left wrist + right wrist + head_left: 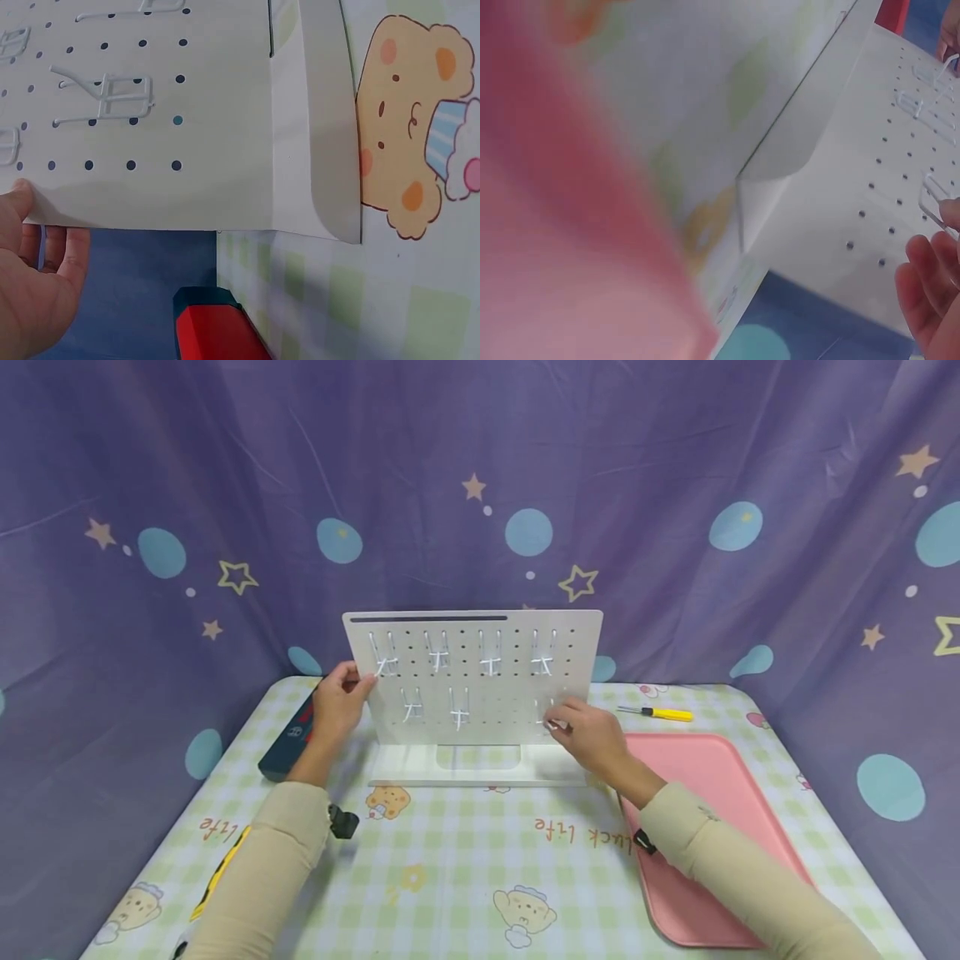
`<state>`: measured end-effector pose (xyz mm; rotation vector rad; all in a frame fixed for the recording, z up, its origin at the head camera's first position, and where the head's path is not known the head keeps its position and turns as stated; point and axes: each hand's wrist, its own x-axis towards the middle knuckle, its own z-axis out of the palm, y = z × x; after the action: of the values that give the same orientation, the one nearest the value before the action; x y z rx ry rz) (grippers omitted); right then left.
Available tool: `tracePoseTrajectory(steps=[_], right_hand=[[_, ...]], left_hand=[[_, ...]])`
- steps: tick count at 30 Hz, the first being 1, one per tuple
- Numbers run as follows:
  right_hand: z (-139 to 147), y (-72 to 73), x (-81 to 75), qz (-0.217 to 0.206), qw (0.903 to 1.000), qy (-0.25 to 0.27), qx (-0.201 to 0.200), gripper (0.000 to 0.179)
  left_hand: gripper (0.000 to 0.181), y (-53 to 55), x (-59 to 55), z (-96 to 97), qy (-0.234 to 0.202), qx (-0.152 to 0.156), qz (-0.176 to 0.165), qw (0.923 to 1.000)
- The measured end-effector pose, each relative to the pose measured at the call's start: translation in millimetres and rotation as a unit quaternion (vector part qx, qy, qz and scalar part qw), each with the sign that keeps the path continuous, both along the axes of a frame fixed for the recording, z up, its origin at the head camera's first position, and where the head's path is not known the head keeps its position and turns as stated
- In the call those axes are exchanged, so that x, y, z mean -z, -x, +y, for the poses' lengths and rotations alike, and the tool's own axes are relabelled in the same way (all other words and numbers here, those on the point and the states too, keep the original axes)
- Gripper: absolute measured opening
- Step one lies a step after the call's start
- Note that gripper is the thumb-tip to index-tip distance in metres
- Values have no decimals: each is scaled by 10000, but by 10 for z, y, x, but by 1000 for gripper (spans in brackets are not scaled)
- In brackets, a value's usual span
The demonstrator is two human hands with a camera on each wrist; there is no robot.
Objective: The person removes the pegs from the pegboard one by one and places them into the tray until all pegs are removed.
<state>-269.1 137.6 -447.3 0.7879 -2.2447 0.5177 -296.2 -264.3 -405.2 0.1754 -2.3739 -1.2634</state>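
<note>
Gripping pegboard (498, 714) by left edge with left hand (341, 700); pinching wire hook (932, 196) at lower right with right hand (592, 737), reaching over pink tray (682, 897), with yellow screwdriver (670, 714) beyond, dark box (281, 752) near left wrist.

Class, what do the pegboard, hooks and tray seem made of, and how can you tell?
Pegboard: probably painted metal, perhaps plastic; smooth matte white, with a thin, straight edge.
Hooks: likely coated metal wire, smooth white; slim rods bent into frames, though plastic is possible.
Tray: probably moulded plastic, smooth; uniformly pink, with rounded corners.
</note>
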Motion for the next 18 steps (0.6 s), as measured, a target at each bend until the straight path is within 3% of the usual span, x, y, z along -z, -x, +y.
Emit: tracePoseTrajectory(steps=[11,15,18], right_hand=[[509,-98,-70,-1188,9924,-27,320,12],[716,-96,-89,-1976,9793,-171,404,9],[858,-71,-84,-2640,9631,-307,424,6]], left_hand=[[25,-17,-34,8,-53,80,-101,9999],[26,-23,-38,10,-49,127,-78,9999],[25,-29,-50,2,-66,114,-70,9999]])
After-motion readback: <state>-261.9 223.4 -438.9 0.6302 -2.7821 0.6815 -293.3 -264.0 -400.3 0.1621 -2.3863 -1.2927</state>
